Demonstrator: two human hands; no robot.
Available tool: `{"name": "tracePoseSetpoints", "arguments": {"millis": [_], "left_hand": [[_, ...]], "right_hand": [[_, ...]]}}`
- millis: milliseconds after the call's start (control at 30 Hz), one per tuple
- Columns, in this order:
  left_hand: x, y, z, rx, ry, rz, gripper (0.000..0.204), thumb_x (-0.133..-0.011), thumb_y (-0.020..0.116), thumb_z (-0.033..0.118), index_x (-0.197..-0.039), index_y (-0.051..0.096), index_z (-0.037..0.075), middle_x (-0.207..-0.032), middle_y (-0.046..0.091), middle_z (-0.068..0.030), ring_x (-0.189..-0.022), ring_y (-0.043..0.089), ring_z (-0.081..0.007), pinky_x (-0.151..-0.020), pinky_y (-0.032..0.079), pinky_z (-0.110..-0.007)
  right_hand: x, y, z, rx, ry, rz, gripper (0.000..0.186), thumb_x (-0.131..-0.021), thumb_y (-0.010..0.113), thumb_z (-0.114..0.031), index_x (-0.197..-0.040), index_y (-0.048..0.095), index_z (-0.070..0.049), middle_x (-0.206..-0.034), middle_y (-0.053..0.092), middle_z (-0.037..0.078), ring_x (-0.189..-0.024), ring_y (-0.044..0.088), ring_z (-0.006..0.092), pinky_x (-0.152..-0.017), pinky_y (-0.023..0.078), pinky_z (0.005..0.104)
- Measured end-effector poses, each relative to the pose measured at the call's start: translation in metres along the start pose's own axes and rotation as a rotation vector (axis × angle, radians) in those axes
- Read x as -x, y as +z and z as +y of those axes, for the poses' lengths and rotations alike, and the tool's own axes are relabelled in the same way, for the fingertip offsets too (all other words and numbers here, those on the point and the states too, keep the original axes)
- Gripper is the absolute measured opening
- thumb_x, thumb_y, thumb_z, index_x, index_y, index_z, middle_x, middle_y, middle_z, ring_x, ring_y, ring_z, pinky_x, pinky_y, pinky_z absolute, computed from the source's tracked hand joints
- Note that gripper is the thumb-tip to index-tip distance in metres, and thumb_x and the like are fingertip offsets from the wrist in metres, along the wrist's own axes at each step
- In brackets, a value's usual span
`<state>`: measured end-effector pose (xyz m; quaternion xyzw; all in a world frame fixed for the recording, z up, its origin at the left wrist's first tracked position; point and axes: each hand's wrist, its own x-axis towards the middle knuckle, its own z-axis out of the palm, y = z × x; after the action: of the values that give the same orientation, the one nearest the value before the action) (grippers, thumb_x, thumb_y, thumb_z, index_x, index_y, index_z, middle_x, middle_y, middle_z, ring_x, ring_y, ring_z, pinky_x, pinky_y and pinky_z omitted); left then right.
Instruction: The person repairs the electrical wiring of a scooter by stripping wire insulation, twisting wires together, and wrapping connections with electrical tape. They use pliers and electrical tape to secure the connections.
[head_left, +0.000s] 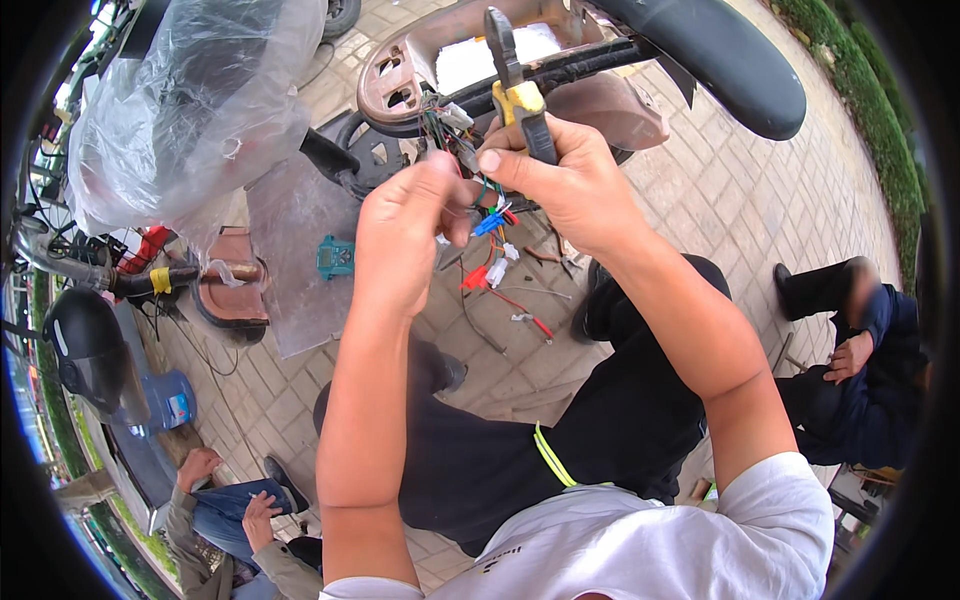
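Note:
My right hand [570,180] is closed around pliers [520,98] with yellow and black on them, which stick up above the fist. Its thumb and forefinger come close to a bundle of thin coloured wires [435,125]. On the left of that bundle, my left hand [420,205] has its fingers pinched together on the wires; the exact strand is hidden. Below both hands hang wire ends with a blue connector [490,222], a red connector [474,279] and a white connector [497,271]. The wires come out of a partly stripped scooter body [400,75].
A black seat [720,60] juts out at upper right. Clear plastic sheeting [190,120] covers part of another vehicle at left. A teal tool [335,258] lies on a flat panel [295,230]. Another pair of pliers [548,258] rests on the paving. Seated people are at lower left and right.

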<state>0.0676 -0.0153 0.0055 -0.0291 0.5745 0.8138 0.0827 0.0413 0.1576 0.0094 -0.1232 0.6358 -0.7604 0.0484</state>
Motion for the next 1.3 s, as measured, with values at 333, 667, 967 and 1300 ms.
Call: {"name": "tracePoseSetpoints", "arguments": {"millis": [333,667,967,1300], "left_hand": [[0.009,-0.012,-0.001,-0.073,0.124,-0.045,0.022,-0.095,0.069,0.012,-0.111,0.067,-0.002,-0.089,0.066,-0.0067,-0.071,0.058,-0.0126,-0.066,0.049,-0.028],[0.011,-0.004,-0.003,-0.067,0.258,-0.01,0.017,-0.098,0.065,0.012,-0.109,0.066,-0.002,-0.088,0.066,-0.0061,-0.068,0.059,-0.0119,-0.06,0.049,-0.027],[0.012,0.002,-0.007,-0.183,0.312,0.017,0.013,-0.1,0.062,0.012,-0.105,0.065,0.001,-0.079,0.059,-0.0002,-0.063,0.051,-0.0066,-0.057,0.042,-0.023],[0.013,0.001,-0.008,-0.299,0.32,0.006,0.013,-0.1,0.064,0.014,-0.099,0.064,0.0,-0.084,0.053,0.0067,-0.074,0.044,-0.0017,-0.065,0.037,-0.019]], "right_hand": [[0.022,-0.025,-0.007,0.776,-0.339,-0.075,0.03,-0.079,0.066,-0.001,-0.108,0.064,0.005,-0.112,0.061,0.019,-0.103,0.063,0.0343,-0.093,0.05,0.041],[0.04,-0.033,-0.008,1.055,-0.321,-0.141,0.043,-0.072,0.06,0.01,-0.115,0.062,0.006,-0.134,0.055,0.022,-0.122,0.055,0.0415,-0.103,0.046,0.0425],[0.041,-0.033,-0.004,1.06,-0.353,-0.183,0.046,-0.069,0.062,0.009,-0.115,0.061,0.006,-0.137,0.052,0.021,-0.127,0.051,0.0402,-0.107,0.043,0.0442],[0.039,-0.029,-0.002,1.113,-0.459,-0.145,0.038,-0.069,0.066,0.003,-0.107,0.062,0.007,-0.129,0.053,0.022,-0.122,0.051,0.0398,-0.104,0.041,0.0477]]}}
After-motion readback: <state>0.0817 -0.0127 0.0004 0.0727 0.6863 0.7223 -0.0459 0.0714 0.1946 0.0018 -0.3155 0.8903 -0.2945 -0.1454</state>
